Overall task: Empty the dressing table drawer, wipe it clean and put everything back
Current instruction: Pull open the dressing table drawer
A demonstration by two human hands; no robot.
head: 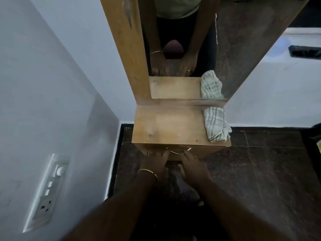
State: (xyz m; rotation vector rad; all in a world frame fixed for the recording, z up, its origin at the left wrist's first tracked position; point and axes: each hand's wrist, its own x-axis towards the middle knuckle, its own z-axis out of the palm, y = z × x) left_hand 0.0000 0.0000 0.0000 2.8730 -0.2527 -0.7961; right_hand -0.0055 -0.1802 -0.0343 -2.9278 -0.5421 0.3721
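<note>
Reaching forward and down, both forearms extend from the bottom of the head view toward the front of a small wooden dressing table [166,124] set against a white wall. The left hand [157,162], with a thin bangle [147,172] at its wrist, and the right hand [192,166] lie side by side, backs upward, at the drawer front [205,152] just under the desk edge. Fingers [165,153] of both hands stretch fairly straight toward the curved metal handle [174,151] between them; whether any fingertip hooks round it cannot be told, since the area is dim and blurred. The drawer appears closed or nearly so, and its inside is hidden. A crumpled white cloth [216,124] with grey checks lies on the right rear part of the desk top, one fold hanging over the right edge. A mirror [182,49] in a wooden frame rises behind the desk and reflects the two hands, the cloth and the desk top. A switch and socket plate [46,192] is on the left wall; the floor [260,171] is dark speckled tile
</note>
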